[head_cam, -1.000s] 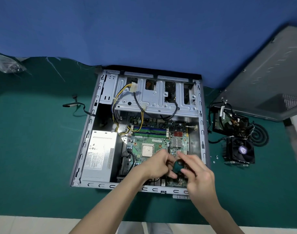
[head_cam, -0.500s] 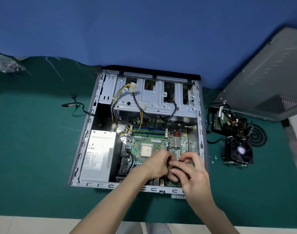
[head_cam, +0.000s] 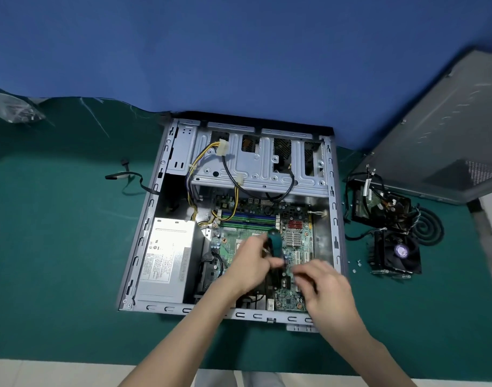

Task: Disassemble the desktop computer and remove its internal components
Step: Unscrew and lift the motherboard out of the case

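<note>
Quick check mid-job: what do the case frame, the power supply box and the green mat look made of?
Case frame: bare sheet metal, dull grey, with stamped slots along its rails. Power supply box: sheet metal too, brighter sheen, printed label. Green mat: matte, probably cloth or felt; its far edge is wavy.

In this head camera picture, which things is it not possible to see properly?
Head view:
1. Tip of the screwdriver: hidden by the left hand gripping it.
2. The right hand: blurred by motion; whether it holds anything is unclear.
3. Label on the power supply: print too small.
4. The side panel: cut off by the right edge.
</note>
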Available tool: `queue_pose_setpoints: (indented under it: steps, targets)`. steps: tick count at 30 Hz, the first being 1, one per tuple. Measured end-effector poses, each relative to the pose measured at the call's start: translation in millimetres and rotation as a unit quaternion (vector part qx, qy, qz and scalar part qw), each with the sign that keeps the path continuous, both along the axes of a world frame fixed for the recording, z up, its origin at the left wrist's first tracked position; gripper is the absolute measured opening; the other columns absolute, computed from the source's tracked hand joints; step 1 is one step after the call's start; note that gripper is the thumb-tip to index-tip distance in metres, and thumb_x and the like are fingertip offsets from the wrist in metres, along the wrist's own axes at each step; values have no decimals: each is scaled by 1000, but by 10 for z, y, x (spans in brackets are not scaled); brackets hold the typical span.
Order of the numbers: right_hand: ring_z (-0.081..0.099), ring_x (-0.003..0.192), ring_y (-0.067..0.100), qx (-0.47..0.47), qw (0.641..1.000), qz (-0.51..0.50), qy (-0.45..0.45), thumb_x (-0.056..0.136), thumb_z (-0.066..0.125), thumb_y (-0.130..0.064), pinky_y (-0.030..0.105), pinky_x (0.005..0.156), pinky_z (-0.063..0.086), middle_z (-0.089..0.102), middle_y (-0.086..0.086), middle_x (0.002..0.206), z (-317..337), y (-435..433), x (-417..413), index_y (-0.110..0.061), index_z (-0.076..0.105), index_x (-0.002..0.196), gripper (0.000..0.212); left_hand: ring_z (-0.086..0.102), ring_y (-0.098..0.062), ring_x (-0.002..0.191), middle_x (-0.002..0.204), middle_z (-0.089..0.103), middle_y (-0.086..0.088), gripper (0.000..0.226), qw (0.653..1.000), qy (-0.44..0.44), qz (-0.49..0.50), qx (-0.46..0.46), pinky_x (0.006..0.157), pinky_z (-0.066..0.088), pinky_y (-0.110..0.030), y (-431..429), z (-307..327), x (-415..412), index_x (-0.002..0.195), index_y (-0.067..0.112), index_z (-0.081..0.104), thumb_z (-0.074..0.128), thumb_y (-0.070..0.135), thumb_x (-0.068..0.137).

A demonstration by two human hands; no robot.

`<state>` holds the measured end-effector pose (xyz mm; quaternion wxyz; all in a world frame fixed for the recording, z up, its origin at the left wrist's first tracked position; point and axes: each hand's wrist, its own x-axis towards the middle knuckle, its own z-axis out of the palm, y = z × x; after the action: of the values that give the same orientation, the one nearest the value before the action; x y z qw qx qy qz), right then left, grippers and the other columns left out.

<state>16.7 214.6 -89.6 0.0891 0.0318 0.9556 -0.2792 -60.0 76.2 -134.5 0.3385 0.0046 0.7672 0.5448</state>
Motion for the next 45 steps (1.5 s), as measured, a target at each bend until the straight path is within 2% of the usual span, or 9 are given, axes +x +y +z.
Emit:
queue_pose_setpoints:
  steps: [3, 6, 17, 21, 25, 32, 37, 41, 45]
  targets:
    - [55, 89, 8, 57, 963, 93, -248, 90, 62, -7, 28, 89, 49, 60, -5, 104, -61, -50, -180, -18, 67, 105, 19, 61, -20, 92, 94, 64, 0, 24, 993, 45, 95, -50, 81, 51, -31, -66, -18, -54, 108, 16, 55, 66, 15, 87]
    - [55, 90, 14, 72, 924, 137, -351, 83, 67, -2, 33, 83, 49, 53, 0, 102, -199, -147, -408, -17, 60, 90, 17, 58, -18, 90, 101, 61, -1, 43, 983, 51, 152, -86, 80, 49, -30, -114, -43, -76, 130, 8, 48, 63, 17, 90]
    - [44, 75, 23, 200, 853, 405, -262, 84, 51, 11, 31, 68, 32, 34, 2, 70, -589, -290, -547, -10, 42, 81, 24, 52, -16, 88, 104, 63, -4, 42, 963, 48, 220, -146, 77, 39, -24, -138, -92, -96, 131, 9, 48, 61, 18, 92]
    - [45, 75, 22, 196, 840, 429, -267, 84, 57, 11, 33, 74, 44, 44, 9, 78, -614, -282, -532, -6, 50, 87, 19, 53, -17, 87, 100, 62, -1, 37, 961, 40, 228, -149, 76, 40, -24, -156, -91, -90, 127, 11, 51, 61, 19, 92]
    - [45, 73, 23, 184, 841, 435, -263, 82, 53, 15, 28, 69, 38, 36, 4, 66, -626, -264, -524, -7, 49, 84, 23, 54, -15, 82, 95, 61, 1, 32, 962, 33, 229, -145, 67, 39, -22, -145, -109, -93, 122, 12, 53, 61, 18, 92]
    - [37, 64, 19, 154, 857, 390, -299, 84, 42, 13, 32, 59, 36, 34, 3, 65, -689, -221, -500, -9, 35, 65, 30, 57, -19, 92, 101, 65, -2, 28, 965, 17, 225, -135, 79, 44, -27, -127, -134, -100, 118, 11, 57, 61, 18, 92]
    - [27, 89, 16, 122, 884, 364, -267, 100, 35, -10, 44, 94, 36, 33, 6, 97, -760, -149, -412, 1, 55, 115, 27, 59, -21, 96, 104, 66, -4, 30, 966, 1, 226, -127, 85, 48, -31, -122, -135, -93, 120, 10, 57, 62, 17, 91]
    - [28, 64, 16, 152, 882, 327, -302, 88, 34, 5, 36, 71, 40, 35, 1, 75, -703, -207, -416, -13, 38, 71, 24, 60, -20, 91, 98, 66, -2, 25, 966, 2, 226, -128, 80, 46, -28, -124, -149, -95, 115, 11, 59, 62, 17, 91]
    - [27, 60, 14, 139, 878, 325, -323, 86, 34, 6, 25, 55, 29, 32, 0, 71, -710, -234, -435, -17, 30, 66, 31, 62, -19, 89, 97, 67, -1, 22, 967, -3, 223, -124, 76, 45, -27, -130, -138, -89, 112, 12, 60, 62, 17, 91]
